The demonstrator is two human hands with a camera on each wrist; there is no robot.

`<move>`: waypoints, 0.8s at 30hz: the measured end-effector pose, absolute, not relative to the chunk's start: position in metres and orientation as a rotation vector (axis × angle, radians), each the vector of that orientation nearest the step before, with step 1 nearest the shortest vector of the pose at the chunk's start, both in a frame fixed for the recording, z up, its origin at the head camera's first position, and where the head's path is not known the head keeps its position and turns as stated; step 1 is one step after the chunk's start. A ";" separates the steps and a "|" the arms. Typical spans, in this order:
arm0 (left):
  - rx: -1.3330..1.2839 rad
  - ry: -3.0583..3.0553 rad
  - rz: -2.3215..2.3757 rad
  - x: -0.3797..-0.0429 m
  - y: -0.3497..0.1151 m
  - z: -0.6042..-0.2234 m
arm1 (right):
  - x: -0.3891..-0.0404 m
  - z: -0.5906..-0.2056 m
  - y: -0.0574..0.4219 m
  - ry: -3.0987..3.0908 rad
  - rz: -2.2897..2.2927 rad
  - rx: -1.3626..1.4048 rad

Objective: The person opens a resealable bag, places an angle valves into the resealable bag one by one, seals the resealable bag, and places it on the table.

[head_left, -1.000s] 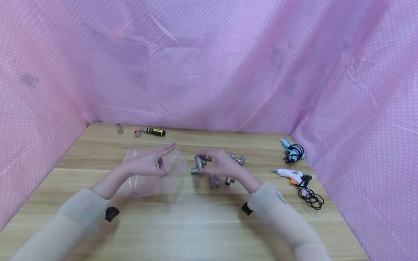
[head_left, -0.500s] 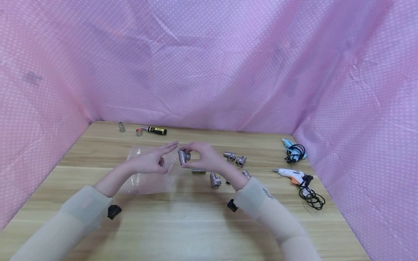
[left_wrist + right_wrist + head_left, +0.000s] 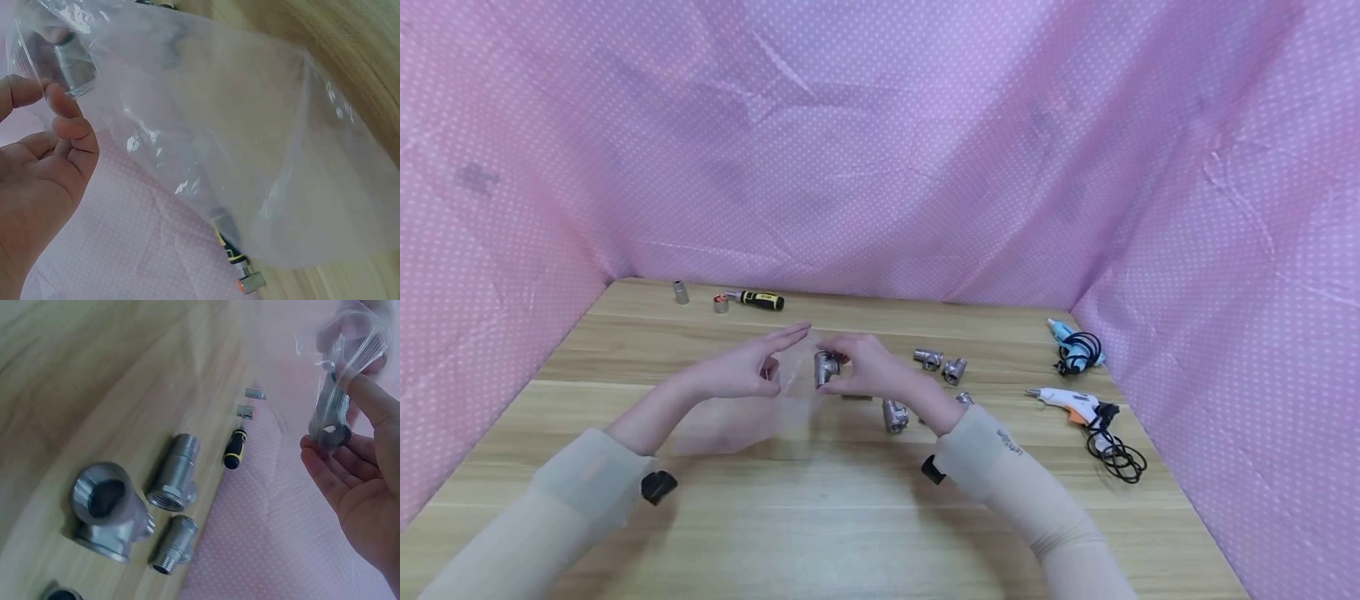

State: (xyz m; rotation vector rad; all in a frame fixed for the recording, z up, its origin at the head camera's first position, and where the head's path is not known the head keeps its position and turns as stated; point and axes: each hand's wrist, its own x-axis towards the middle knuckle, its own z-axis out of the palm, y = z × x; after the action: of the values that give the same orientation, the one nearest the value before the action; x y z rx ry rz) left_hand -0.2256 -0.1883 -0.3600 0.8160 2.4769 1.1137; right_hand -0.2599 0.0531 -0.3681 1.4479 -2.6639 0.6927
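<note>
Pipe fitting, head view: gripped between thumb and fingers of the right hand, just right of the left hand. Left hand pinched a clear plastic bag, its lower part spread under the wrist. One loose fitting lay on the wooden surface, near side of the right hand; a pair of fittings sat farther back to the right. More metal was partly hidden by the right hand and wrist. Back left: metal cylinder, short metal collar with orange in it, and a black-yellow screwdriver. Right side: blue glue gun behind a white glue gun, both with black cords. Pink dotted cloth walled the back and sides.

Left wrist view: thumb and index finger held the bag's edge, bag stretched across the frame. Held fitting showed through the film, close to those fingertips. Collar sat at the screwdriver's tip.

Right wrist view: thumb and fingers held the fitting with crinkled film across it. Couldn't tell if it was inside the bag. Left hand was blurred behind the film.
</note>
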 end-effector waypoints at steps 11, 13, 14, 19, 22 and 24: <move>0.908 2.495 1.137 -0.221 -0.192 -0.341 | -0.258 -0.347 0.061 -2.611 0.740 1.424; 0.903 2.507 1.147 -0.222 -0.193 -0.338 | -0.260 -0.345 0.061 -2.566 0.732 1.432; 0.902 2.512 1.151 -0.222 -0.193 -0.336 | -0.261 -0.344 0.061 -2.545 0.731 1.437; 0.899 2.509 1.166 -0.221 -0.192 -0.335 | -0.262 -0.344 0.068 -2.474 0.814 1.462; 0.902 2.523 1.161 -0.221 -0.191 -0.337 | -0.260 -0.346 0.078 -2.472 0.868 1.447; 0.912 2.534 1.160 -0.220 -0.191 -0.339 | -0.259 -0.348 0.088 -2.481 0.883 1.418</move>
State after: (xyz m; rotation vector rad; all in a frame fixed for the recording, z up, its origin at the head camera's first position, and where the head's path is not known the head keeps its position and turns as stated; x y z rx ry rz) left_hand -0.2205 -0.1907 -0.3391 0.9121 2.5341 1.1599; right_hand -0.2593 0.0875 -0.3482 1.4180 -2.4806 0.8833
